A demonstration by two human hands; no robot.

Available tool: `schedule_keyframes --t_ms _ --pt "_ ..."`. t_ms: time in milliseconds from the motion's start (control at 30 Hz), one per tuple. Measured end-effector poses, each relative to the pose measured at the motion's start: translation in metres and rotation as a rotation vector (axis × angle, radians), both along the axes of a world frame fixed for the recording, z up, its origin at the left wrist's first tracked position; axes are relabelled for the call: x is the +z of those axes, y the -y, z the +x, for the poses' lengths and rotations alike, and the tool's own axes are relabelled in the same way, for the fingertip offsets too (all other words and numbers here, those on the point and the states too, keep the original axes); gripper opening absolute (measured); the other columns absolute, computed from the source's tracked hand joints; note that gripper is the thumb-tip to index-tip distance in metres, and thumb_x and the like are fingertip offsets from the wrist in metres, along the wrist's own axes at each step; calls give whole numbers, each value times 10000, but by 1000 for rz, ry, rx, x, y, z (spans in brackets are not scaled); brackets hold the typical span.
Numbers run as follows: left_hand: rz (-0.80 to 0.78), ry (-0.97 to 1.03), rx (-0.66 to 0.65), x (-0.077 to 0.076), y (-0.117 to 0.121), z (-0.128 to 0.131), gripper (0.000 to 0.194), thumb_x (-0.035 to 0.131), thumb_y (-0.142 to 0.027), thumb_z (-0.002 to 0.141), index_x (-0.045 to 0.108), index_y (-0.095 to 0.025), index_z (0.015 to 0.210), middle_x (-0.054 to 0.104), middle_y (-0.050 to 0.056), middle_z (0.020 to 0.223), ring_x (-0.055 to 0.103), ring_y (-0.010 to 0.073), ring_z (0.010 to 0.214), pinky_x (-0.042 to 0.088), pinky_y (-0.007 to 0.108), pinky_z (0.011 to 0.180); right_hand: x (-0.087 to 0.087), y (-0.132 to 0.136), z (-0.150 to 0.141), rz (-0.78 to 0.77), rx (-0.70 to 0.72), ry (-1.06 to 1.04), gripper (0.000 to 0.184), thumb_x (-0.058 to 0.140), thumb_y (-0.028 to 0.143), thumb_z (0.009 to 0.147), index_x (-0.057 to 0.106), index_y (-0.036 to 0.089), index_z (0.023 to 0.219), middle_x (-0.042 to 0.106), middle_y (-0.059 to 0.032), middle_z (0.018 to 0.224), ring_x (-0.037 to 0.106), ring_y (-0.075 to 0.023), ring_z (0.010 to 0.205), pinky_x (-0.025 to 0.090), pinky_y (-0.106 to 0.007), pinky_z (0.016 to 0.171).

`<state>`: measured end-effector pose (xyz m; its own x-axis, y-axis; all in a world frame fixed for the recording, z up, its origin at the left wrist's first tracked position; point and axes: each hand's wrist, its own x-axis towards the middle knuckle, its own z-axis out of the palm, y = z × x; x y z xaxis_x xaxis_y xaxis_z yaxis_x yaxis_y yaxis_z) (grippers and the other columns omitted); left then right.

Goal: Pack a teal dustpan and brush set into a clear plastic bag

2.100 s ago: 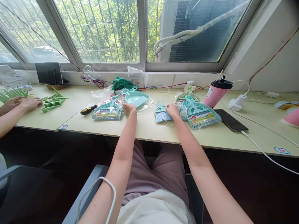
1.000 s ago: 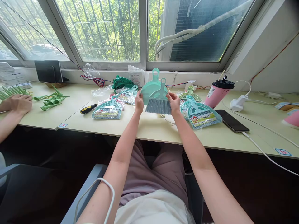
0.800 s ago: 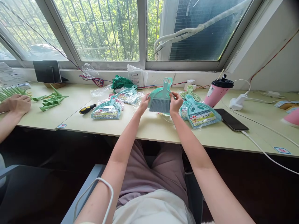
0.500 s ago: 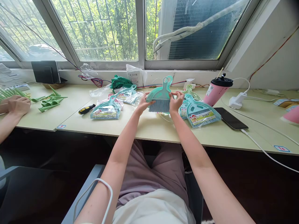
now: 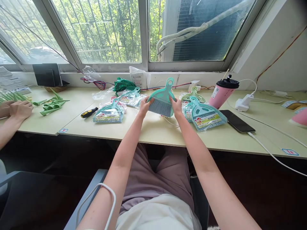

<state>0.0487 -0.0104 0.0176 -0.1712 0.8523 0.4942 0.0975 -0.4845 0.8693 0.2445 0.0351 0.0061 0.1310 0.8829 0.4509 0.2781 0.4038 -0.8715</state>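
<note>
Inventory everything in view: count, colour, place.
Dustpan-and-brush set: 1, teal and grey, centre
Wrapped sets: several, mostly teal, left and right
Screwdriver: 1, black-yellow, left
Phone: 1, black, right
Cup: 1, pink, right
Plug: 1, white, right
Crumpled bundle: 1, green, back
Leaf-like pieces: several, green, left
Panel: 1, black, back left
Cables: several, mixed, back, right
Tabletop: 1, cream, centre
Window: 1, grey-framed, back
Co-worker's hands: 2, bare, far left
Left grip: 1, bare, set's left
Right grip: 1, bare, set's right
</note>
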Motion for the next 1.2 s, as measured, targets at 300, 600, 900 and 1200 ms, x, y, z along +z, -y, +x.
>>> schedule_keyframes --t_ms 300,600,900,1200 --pt "-62 -179 -31 2 3 -7 484 773 -624 730 676 -196 933 670 36 873 607 205 859 445 303 765 12 11 3 -146 54 -190 395 747 576 748 716 183 759 611 1 690 574 -194 804 463 -329 752" --pt "-84 -118 -16 0 -3 -9 526 749 -656 726 533 -189 621 421 -17 596 417 135 634 297 287 609 17 18 0 -146 118 -228 430 793 562 720 801 165 884 720 -36 773 659 -227 879 505 -371 828" --pt "-70 -141 15 6 6 -6 516 735 -629 713 489 -191 598 361 -18 593 332 120 616 224 298 602 15 18 0 -156 143 -277 448 819 572 691 818 174 895 730 -41 766 666 -229 861 519 -375 798" --pt "-6 -154 23 6 5 -1 496 728 -583 725 466 -193 566 320 -16 593 290 121 624 224 313 613 9 11 0 -143 89 -285 357 814 478 688 829 193 901 717 -16 733 657 -219 814 520 -384 793"
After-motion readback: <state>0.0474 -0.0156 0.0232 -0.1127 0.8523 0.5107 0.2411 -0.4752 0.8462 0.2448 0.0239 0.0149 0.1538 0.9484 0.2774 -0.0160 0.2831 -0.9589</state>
